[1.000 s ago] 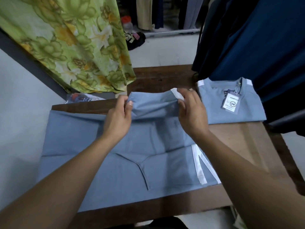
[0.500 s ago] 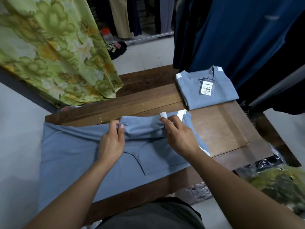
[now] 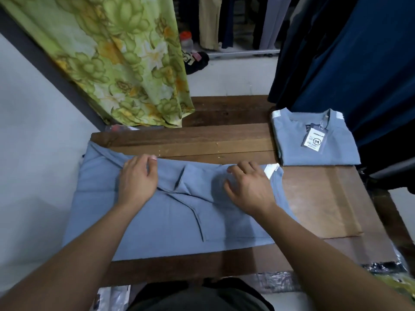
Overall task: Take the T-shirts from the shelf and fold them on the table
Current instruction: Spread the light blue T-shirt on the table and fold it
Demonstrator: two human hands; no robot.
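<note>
A light blue T-shirt (image 3: 168, 223) lies spread across the left half of the wooden table (image 3: 202, 142), with a sleeve folded in over its middle and white trim showing at its right edge. My left hand (image 3: 139, 178) rests flat on the shirt's upper left part, thumb at the top fold. My right hand (image 3: 247, 189) presses on the folded-in sleeve with its fingers spread. A second light blue T-shirt (image 3: 292, 151), folded and carrying a hang tag (image 3: 314, 140), lies at the table's far right corner.
A green floral cloth (image 3: 125, 63) hangs over the table's far left. Dark blue garments (image 3: 359, 63) hang at the right, close to the folded shirt. A brown paper sheet (image 3: 318, 203) covers the table's right part. Plastic-wrapped bundles (image 3: 280, 281) lie below the front edge.
Both hands brought the pinched sleeve down onto the shirt and let it go. They now lie flat on the fabric, further apart than before.
</note>
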